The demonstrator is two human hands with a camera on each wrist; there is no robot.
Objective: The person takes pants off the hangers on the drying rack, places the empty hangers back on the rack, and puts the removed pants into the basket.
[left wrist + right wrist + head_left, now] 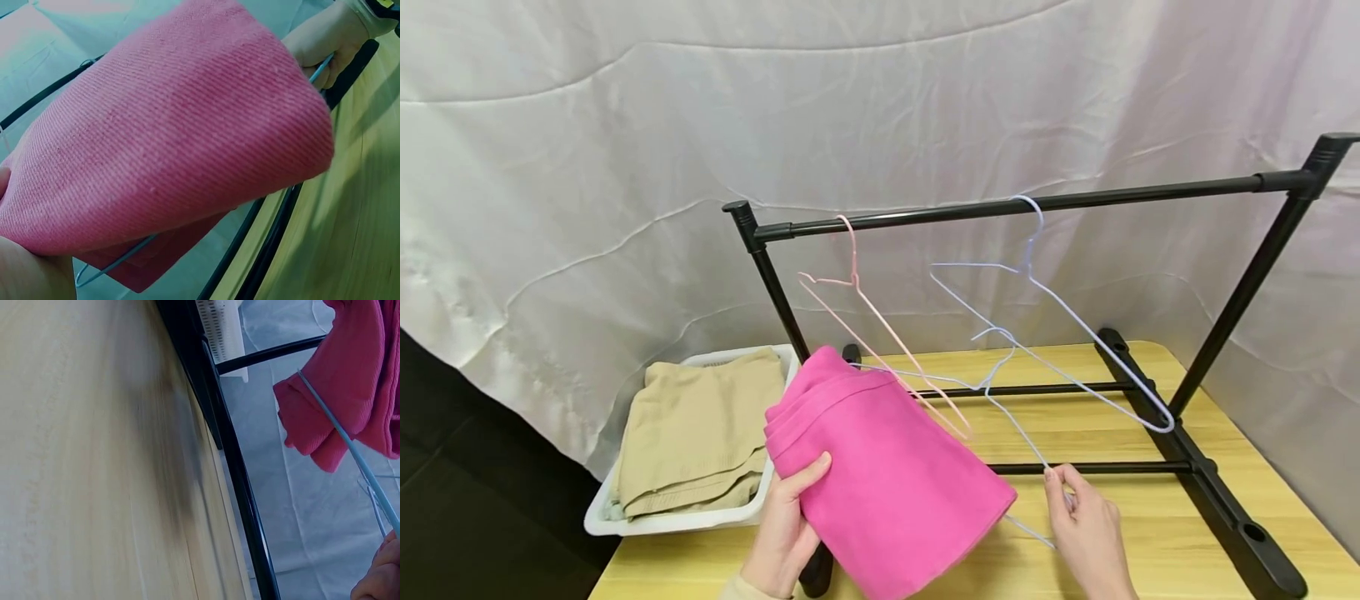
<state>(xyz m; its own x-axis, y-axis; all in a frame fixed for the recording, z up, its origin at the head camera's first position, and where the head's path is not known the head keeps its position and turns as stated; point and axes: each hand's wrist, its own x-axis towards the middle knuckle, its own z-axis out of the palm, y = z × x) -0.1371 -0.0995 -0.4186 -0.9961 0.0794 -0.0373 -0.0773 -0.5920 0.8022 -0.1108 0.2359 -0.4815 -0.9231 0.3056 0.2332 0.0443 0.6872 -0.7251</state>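
My left hand [786,521] grips a folded pink cloth garment [887,475] at its left side, thumb on top. My right hand [1086,529] pinches a light blue wire hanger [987,388] near its right corner. The hanger's hook points up, clear of the rail, and part of its wire runs behind the garment in the head view. From the left wrist, the blue wire [128,253] shows beneath the upper pink layer and over a lower flap. In the right wrist view its bar [337,428] crosses the pink cloth [350,369]. The garment's exact kind cannot be told.
A black rack stands on a wooden table [1247,467]. From its rail [925,215] hang a pink hanger [854,271] and another blue hanger [1027,258]. At the left, a white basket [597,512] holds folded beige clothing [700,425]. A grey curtain [850,117] hangs behind.
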